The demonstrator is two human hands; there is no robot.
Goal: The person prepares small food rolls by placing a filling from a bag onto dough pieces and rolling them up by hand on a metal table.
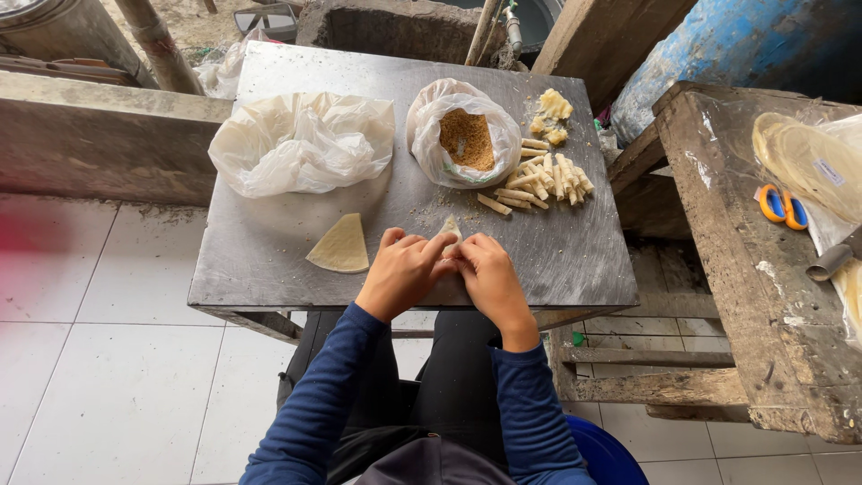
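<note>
My left hand (401, 272) and my right hand (488, 277) meet near the front edge of a metal table (269, 260), both pinching a small pale wrapper piece (450, 225) that pokes out above my fingers. A quarter-round pale wrapper sheet (341, 245) lies flat just left of my left hand. Behind my hands stands an open plastic bag of brown crumbly filling (466, 139). To its right lies a pile of several finished pale rolls (546, 179), with a few yellowish chunks (551, 115) farther back.
A crumpled white plastic bag (301, 142) sits at the table's back left. At right, a rough wooden bench (763, 296) carries round wrappers in plastic (808, 162) and orange-handled scissors (783, 206). A blue drum (718, 45) stands behind. White floor tiles lie left.
</note>
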